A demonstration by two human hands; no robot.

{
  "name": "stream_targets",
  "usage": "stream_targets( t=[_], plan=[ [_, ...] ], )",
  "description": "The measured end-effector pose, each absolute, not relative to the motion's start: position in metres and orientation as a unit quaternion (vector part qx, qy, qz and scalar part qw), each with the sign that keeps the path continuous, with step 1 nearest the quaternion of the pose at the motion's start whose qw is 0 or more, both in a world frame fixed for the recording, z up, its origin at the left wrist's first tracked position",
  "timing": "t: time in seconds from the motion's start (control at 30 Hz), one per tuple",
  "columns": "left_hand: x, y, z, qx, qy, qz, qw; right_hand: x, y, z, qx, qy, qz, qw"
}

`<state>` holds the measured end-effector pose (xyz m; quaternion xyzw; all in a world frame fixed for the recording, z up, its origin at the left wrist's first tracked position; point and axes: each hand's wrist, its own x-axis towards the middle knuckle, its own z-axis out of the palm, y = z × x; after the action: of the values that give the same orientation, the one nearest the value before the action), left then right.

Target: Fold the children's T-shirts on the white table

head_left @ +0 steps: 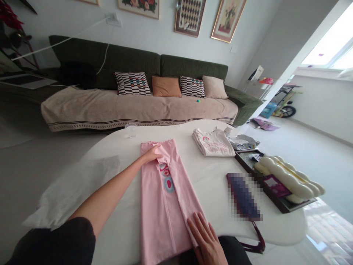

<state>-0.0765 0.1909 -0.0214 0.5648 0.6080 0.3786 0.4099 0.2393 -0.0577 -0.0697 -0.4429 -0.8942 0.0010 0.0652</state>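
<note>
"On the white desk (212, 176), reaching down to its near edge, what is lying there?"

"1 pink garment (154, 213), its sides folded inward, with a red and light-blue print (168, 184) showing between the folds."

"And the 2 hands?"

"The left hand (153, 154) is at the far end, on the fabric just above the print. I can't tell whether its fingers pinch the cloth or only rest on it. The right hand (205, 235) lies palm down on the near right edge, fingers stretched out, gripping nothing."

"What's around the garment?"

"To its left, a translucent bag (82, 180), partly behind the forearm; past the far left corner, a clear container (130, 130). To its right, a dark item (244, 197), too pixelated to make out, and farther back a folded white shirt (217, 143) beside a silvery packet (244, 141)."

"And beyond those?"

"At the desk's right side, a dark tray (285, 209) carrying a puffy cream box (289, 173). Across the room, a green sofa (193, 65) with 4 cushions (167, 86), 2 of them patterned."
</note>
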Motion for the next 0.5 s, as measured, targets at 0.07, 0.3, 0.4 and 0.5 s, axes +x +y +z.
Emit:
stream_targets(
  t=[0.07, 0.3, 0.4, 0.5],
  plan=[
    [-0.074, 0.187, -0.018, 0.579, 0.604, 0.355, 0.416, 0.239, -0.058, -0.069, -0.442, -0.894, -0.005, 0.07],
    [-0.081, 0.185, -0.009, 0.62, 0.655, 0.282, 0.327, 0.237, -0.057, -0.068, -0.438, -0.895, -0.026, 0.082],
    [-0.073, 0.186, -0.005, 0.64, 0.686, 0.267, 0.221, 0.238, -0.057, -0.07, -0.434, -0.896, -0.038, 0.092],
    [-0.043, 0.194, -0.009, 0.682, 0.672, 0.247, 0.149, 0.241, -0.055, -0.074, -0.425, -0.898, -0.067, 0.097]
  ],
)
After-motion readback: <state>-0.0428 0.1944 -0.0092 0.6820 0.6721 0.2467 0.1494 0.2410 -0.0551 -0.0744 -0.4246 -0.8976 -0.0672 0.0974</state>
